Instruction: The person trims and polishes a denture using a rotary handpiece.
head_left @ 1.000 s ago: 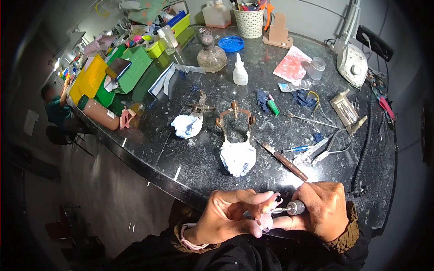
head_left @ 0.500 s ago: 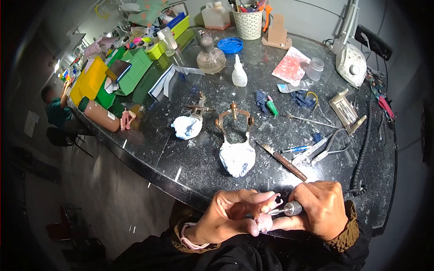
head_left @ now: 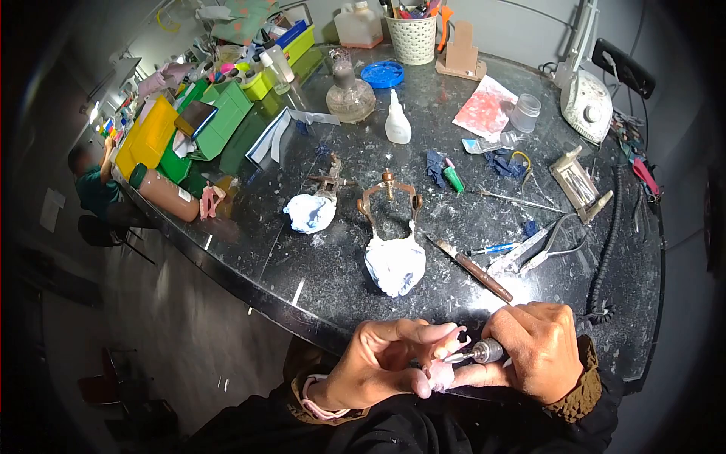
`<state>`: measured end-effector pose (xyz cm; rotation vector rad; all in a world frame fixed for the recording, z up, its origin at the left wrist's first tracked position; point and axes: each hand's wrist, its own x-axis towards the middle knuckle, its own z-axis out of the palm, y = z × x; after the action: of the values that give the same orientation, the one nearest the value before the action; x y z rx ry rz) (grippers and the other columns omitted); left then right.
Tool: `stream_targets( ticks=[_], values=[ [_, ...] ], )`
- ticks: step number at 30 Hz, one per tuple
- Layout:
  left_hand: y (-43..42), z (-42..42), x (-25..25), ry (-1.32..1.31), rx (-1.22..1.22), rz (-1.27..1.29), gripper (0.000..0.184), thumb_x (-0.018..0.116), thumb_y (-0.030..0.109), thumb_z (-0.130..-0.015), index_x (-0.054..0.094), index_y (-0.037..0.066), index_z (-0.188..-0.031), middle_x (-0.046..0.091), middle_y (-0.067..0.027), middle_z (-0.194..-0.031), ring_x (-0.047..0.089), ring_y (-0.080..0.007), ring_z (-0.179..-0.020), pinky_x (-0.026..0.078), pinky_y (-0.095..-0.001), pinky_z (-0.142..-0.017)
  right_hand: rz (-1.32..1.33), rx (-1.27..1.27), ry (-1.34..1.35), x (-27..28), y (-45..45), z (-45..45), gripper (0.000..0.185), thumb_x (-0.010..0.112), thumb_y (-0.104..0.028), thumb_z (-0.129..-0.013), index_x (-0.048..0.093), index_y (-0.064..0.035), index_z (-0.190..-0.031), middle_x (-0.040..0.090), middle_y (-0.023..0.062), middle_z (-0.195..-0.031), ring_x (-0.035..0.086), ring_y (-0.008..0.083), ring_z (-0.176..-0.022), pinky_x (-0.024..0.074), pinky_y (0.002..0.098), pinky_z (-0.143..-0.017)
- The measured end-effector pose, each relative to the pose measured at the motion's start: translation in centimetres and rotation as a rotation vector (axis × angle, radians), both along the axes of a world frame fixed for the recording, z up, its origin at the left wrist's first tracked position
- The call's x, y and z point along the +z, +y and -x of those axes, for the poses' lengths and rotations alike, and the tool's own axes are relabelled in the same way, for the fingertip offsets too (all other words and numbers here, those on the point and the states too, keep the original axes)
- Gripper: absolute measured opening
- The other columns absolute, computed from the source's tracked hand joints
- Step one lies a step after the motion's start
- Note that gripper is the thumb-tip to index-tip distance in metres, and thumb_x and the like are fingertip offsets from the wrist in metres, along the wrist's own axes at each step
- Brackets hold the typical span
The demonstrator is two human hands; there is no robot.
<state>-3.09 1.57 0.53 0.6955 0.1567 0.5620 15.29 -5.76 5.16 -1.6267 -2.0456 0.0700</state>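
Observation:
Near the table's front edge, my left hand [head_left: 382, 359] grips a small pink piece [head_left: 439, 374] between thumb and fingers. My right hand [head_left: 535, 352] is wrapped round a metal rotary handpiece [head_left: 488, 350], its thin bit pointing left and meeting the pink piece; exact contact is too small to tell. Beyond the hands stands a brass-coloured frame [head_left: 388, 189] with a white plaster lump [head_left: 395, 266] at its near end. A second plaster lump [head_left: 310, 213] on a metal hinge lies to its left. A brown-handled knife [head_left: 484, 277] lies just beyond my right hand.
Pliers [head_left: 556, 246], a white dropper bottle [head_left: 398, 121], a glass burner [head_left: 350, 94] and a clear cup [head_left: 525, 113] are on the black table [head_left: 318, 265]. Green and yellow bins [head_left: 224, 117] line the left, beside a brown bottle [head_left: 168, 195]. A person [head_left: 98, 181] sits far left.
The pink piece has turned slightly in my left hand, and the handpiece has shifted a little left. Both hands keep their hold. The whole view has drifted slightly.

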Motion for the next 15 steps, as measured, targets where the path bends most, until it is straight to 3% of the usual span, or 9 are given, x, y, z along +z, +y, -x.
stream_targets(
  ticks=[15],
  values=[
    [-0.1, -0.09, 0.18, -0.002, 0.024, -0.04, 0.052, 0.071, -0.002, -0.071, 0.051, -0.001, -0.118, 0.062, -0.0078, -0.093, 0.059, -0.0076, -0.074, 0.048, -0.0236, -0.076, 0.035, -0.025, -0.063, 0.55, -0.3, 0.03, 0.047, 0.069, -0.05, -0.066, 0.044, -0.0099, -0.062, 0.042, -0.0006, -0.05, 0.052, 0.0144, -0.041, 0.0389, 0.0275, -0.037]
  ],
)
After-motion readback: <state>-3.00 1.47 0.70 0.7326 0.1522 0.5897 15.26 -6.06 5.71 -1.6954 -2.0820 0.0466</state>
